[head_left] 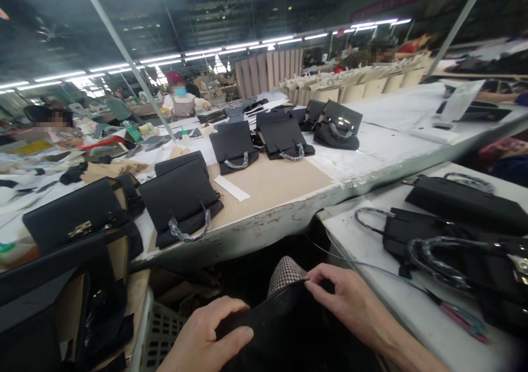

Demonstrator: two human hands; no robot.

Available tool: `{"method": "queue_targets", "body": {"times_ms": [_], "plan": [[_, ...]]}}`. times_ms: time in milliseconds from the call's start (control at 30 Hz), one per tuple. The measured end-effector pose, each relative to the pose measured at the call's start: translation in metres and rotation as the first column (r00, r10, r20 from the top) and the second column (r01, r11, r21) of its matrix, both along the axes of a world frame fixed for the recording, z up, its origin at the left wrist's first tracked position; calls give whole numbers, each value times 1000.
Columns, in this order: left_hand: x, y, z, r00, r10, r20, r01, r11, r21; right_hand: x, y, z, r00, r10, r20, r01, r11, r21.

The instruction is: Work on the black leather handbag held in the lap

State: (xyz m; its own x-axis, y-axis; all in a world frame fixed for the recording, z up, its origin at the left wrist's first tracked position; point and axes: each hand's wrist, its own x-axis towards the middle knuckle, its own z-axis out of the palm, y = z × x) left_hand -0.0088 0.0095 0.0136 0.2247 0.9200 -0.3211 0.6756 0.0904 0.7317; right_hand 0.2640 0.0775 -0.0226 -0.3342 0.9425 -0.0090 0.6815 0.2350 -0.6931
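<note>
A black bag or bag piece point(284, 328) lies over my lap, its upper edge facing the table. My right hand point(346, 300) pinches that edge between thumb and forefinger. Against the piece's left part rests my left hand point(210, 333), thumb and forefinger spread apart; its other fingers are mostly hidden. Checked cloth point(285, 275) over a knee shows just past the edge. What lies beneath the piece is too dark to make out.
Black handbags point(177, 201) with plastic-wrapped handles stand along the white table point(247, 223). More black bags point(445, 234) lie on the right table, near pink-handled snips point(457, 319). A perforated plastic basket point(160, 333) is at lower left. A masked co-worker point(181, 99) sits across the table.
</note>
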Motion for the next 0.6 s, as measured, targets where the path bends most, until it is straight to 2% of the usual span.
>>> {"method": "queue_targets", "body": {"times_ms": [67, 133, 233, 300, 400, 533, 600], "plan": [[4, 5, 5, 998, -39, -58, 43, 997, 59, -2, 0, 0, 1000, 2, 7, -2, 1000, 2], [7, 5, 8, 997, -29, -76, 36, 995, 88, -2, 0, 0, 1000, -5, 6, 5, 1000, -7], [7, -5, 9, 994, 97, -55, -91, 990, 106, 1, 2, -4, 999, -33, -9, 32, 999, -25], [5, -16, 8, 980, 199, -15, -195, 970, 144, 5, 4, -9, 999, -41, -28, 39, 998, -45], [2, -33, 5, 957, 280, 71, -289, 938, 190, 10, 7, -15, 998, -32, -52, 27, 996, -82], [1, -43, 4, 919, 356, 172, -373, 925, 78, 11, 8, -18, 997, -10, -70, 4, 996, -89], [1, -43, 4, 901, 369, 227, -379, 925, -1, 10, 8, -18, 997, -22, -67, 20, 999, -31]]}}
